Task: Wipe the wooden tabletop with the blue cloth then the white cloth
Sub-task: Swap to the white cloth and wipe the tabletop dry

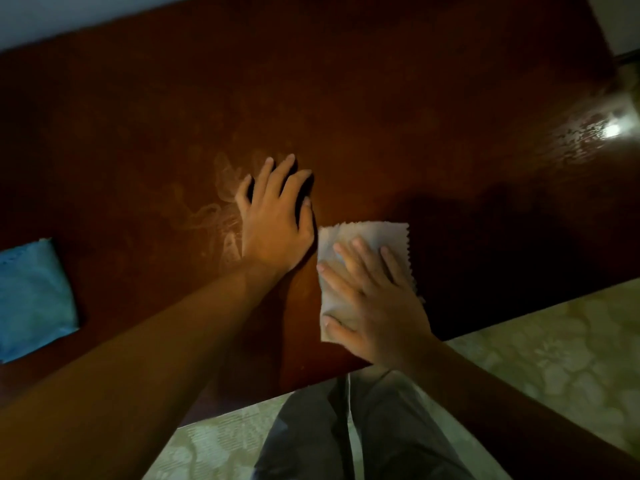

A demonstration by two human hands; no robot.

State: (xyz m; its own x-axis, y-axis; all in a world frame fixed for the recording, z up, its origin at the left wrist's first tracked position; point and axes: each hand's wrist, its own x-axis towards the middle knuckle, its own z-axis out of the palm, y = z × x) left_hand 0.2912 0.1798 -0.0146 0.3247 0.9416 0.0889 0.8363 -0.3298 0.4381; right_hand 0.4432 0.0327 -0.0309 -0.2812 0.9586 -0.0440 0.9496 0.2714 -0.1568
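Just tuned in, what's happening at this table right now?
A person is wiping the wooden tabletop. The right hand presses flat on the white cloth near the table's front edge, fingers straight. The left hand rests open on the bare wood beside it, next to pale smeary marks on the surface. The blue cloth lies folded and untouched at the far left, so the job looks to be in its white-cloth stage.
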